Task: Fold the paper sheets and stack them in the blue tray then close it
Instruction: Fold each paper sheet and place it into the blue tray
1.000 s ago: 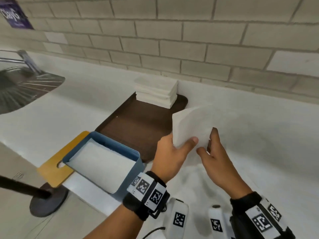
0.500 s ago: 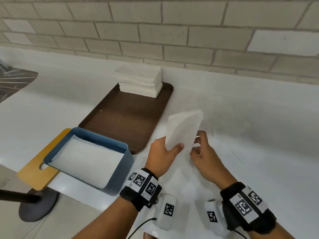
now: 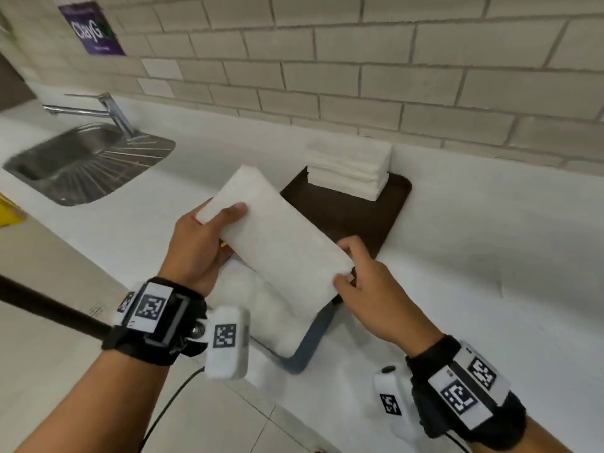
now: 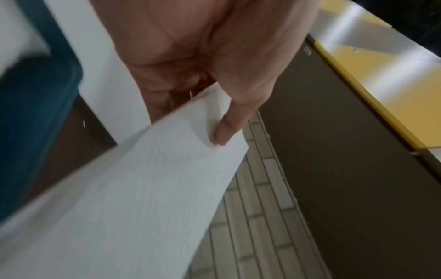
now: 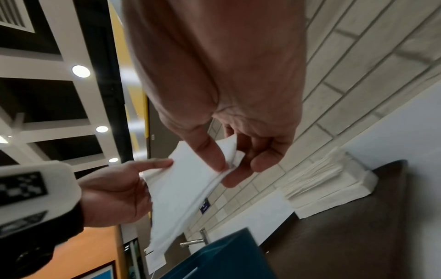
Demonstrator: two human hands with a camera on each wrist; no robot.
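White folded paper sheet held level above the blue plastic tray, long axis spanning left hand to right hand; both hands' fingers pinch opposite ends.

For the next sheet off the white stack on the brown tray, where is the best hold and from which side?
Probably pinch the top sheet at the stack of paper sheets's near right corner, coming from the front: the wall backs it, and that corner overhangs nothing on the brown tray.

Blue tray opening mostly covered by held folded sheet. Brown tray and paper stack block behind; open desk to the right.
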